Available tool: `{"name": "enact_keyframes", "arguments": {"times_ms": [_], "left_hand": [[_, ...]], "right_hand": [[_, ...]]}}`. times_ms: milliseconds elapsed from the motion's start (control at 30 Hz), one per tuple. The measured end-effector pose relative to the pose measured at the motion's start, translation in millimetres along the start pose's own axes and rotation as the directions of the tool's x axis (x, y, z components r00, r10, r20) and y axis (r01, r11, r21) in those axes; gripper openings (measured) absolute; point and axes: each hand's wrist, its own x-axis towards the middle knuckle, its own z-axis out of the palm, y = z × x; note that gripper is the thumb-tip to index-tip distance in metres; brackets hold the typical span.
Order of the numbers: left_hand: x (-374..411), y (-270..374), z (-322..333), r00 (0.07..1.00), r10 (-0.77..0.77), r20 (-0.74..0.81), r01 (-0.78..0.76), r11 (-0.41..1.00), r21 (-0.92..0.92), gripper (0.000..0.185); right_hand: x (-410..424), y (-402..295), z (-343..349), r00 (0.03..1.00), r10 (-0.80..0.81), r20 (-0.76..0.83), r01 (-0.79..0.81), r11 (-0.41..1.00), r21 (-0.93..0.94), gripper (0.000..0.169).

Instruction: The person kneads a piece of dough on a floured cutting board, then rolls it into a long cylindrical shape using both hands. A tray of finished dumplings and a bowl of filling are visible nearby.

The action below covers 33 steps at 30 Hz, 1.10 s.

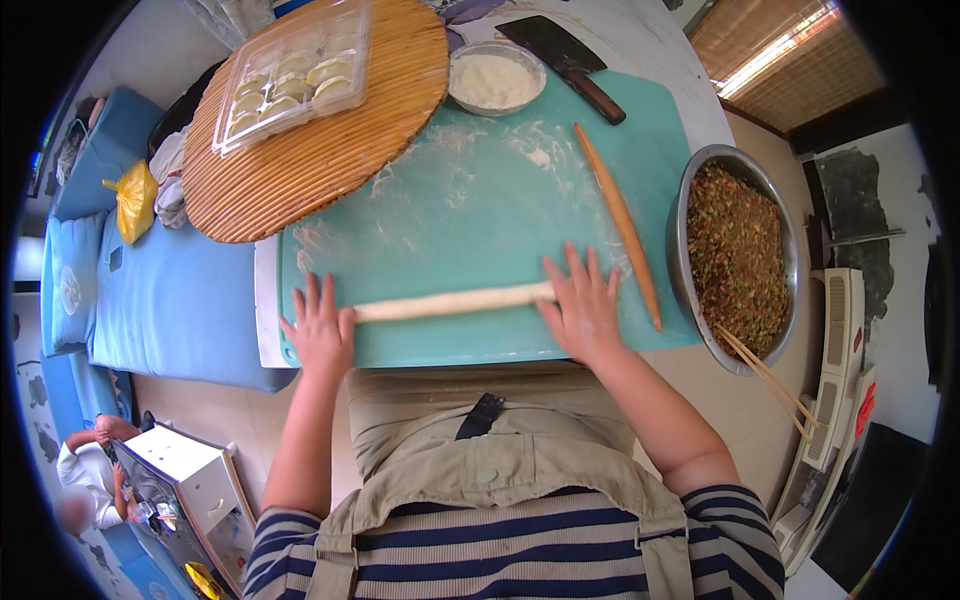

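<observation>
A long rope of pale dough (450, 301) lies across the near part of a flour-dusted green mat (465, 225). My left hand (321, 324) rests flat over its left end, fingers spread. Over the right end lies my right hand (583, 304), palm down with fingers apart and slightly blurred. Both palms press on the dough rather than grasp it, and they hide its two ends. To the right of my right hand, a tapered wooden rolling pin (621, 229) lies slanted on the mat.
A metal bowl of minced filling (739, 255) with chopsticks (765, 375) stands right. Behind are a cleaver (566, 64) and a bowl of flour (496, 79). A round slatted board (322, 169) carries a plastic box of dumplings (296, 79). Another person (90, 480) sits far left.
</observation>
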Motion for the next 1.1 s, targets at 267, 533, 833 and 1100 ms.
{"name": "enact_keyframes", "arguments": {"times_ms": [267, 533, 833, 1100], "left_hand": [[102, -15, -13, 0.949, -0.315, -0.024, 0.315, 0.941, 0.122, 0.057], [70, 126, -9, 0.935, 0.344, -0.087, -0.344, 0.939, 0.023, 0.051], [-14, 105, 2, 0.903, 0.425, -0.065, -0.429, 0.901, -0.066, 0.054], [80, 104, -1, 0.977, 0.204, -0.066, -0.207, 0.978, -0.026, 0.049]], "right_hand": [[107, 12, 11, 0.98, 0.184, -0.069, -0.185, 0.983, -0.009, 0.058], [118, -87, 7, 0.949, -0.238, -0.205, 0.28, 0.937, 0.21, 0.057], [23, -88, 26, 0.933, -0.304, -0.192, 0.338, 0.925, 0.174, 0.061], [112, -70, 30, 0.952, -0.178, -0.25, 0.209, 0.973, 0.103, 0.056]]}}
